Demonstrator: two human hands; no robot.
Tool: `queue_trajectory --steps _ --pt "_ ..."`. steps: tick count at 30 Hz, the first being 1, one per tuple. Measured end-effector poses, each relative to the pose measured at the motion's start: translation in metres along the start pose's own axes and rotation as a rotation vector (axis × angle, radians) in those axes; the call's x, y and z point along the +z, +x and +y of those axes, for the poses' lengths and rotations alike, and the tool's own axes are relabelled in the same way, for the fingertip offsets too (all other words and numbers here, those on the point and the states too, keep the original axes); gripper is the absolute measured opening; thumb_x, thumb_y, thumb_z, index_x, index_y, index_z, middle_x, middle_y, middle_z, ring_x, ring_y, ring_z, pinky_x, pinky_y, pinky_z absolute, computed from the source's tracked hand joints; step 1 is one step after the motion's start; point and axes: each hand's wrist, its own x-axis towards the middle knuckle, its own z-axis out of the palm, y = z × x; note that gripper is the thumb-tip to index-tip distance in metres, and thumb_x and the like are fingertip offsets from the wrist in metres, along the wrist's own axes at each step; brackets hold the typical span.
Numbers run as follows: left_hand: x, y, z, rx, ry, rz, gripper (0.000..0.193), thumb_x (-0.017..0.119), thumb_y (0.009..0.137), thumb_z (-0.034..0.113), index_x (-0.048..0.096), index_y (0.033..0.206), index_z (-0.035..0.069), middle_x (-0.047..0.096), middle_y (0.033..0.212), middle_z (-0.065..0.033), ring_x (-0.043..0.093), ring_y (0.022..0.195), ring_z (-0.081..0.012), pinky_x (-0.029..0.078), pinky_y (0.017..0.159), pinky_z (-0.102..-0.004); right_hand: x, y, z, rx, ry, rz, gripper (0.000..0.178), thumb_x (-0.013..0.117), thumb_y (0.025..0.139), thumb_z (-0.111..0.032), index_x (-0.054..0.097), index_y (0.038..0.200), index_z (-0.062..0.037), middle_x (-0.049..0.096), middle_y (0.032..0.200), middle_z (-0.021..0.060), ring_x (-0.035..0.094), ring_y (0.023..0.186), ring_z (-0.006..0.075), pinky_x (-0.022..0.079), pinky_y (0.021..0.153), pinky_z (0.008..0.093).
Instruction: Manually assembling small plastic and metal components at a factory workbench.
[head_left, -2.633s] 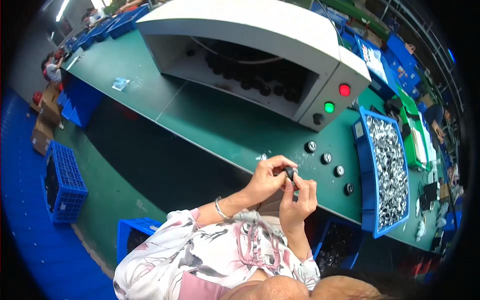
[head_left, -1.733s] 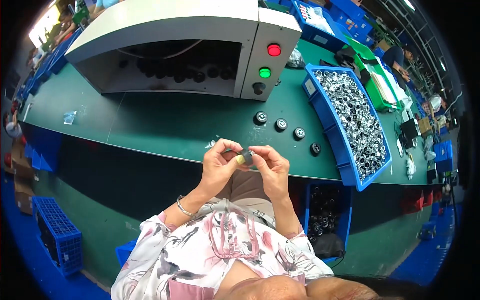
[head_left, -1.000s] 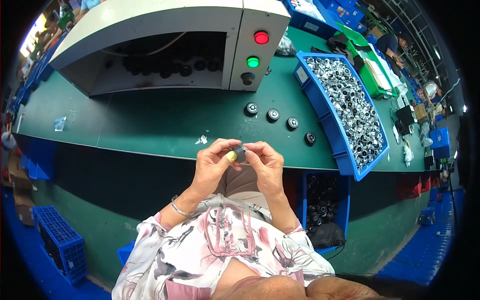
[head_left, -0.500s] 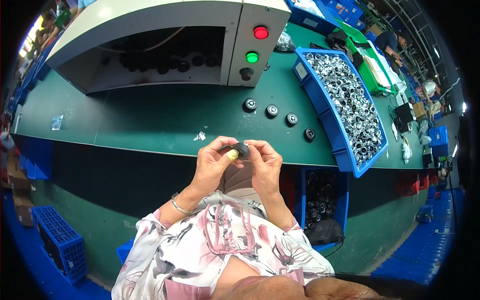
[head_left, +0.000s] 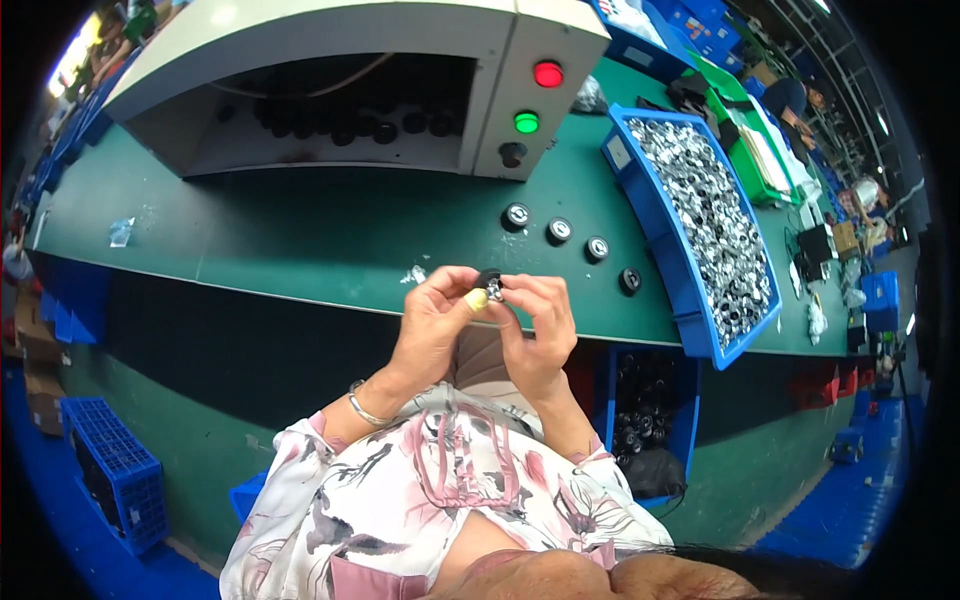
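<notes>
The left hand [head_left: 432, 325] pinches a small black round part [head_left: 488, 279] between thumb and forefinger, with barely more gap than the part fills; a yellow cover [head_left: 476, 299] wraps the thumb's end. The part sits right at the fingertips, its dark upper edge standing clear above the thumb, near the middle of the frame. A silvery bit [head_left: 494, 292] shows at its lower right, and there the right hand [head_left: 538, 330] closes in with bent fingers and thumb, also drawn nearly together on the piece. Whether the silvery bit is separate cannot be told.

Both hands are at the near edge of the green table [head_left: 330, 225]. White scraps [head_left: 413, 274] lie just to their left. Above and right of the hands, four black wheel-like pieces [head_left: 559, 231] stand apart in a slanting row. Further right, a long blue bin [head_left: 665, 255] is filled with shiny pieces. Across the upper left to centre stands a pale machine [head_left: 495, 110], with red and green lamps on its panel and dark round pieces inside its opening. Below the table, lower right, another blue bin [head_left: 691, 430] holds black pieces.
</notes>
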Motion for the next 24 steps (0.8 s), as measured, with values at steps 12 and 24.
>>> queue_trajectory --steps 12,24 --pt "-0.014 0.007 0.008 -0.208 -0.221 -0.228 0.020 0.066 0.096 0.017 0.061 0.107 0.003 0.064 0.102 -0.0029 0.061 0.094 -0.0095 0.049 0.085 -0.0247 -0.007 0.007 -0.007 -0.147 -0.088 -0.210 0.023 0.074 0.072 0.007 0.066 0.092 -0.0011 0.066 0.101 0.0118 0.061 0.085 0.0321 0.051 0.071 0.0407" --pt "-0.011 0.005 0.005 -0.120 -0.054 -0.299 0.022 0.070 0.092 0.014 0.059 0.107 0.002 0.062 0.100 -0.0013 0.058 0.095 -0.0074 0.047 0.089 -0.0232 -0.023 0.013 -0.017 -0.085 -0.124 -0.333 0.035 0.073 0.071 0.008 0.061 0.103 -0.0020 0.059 0.098 0.0154 0.057 0.083 0.0339 0.048 0.069 0.0425"
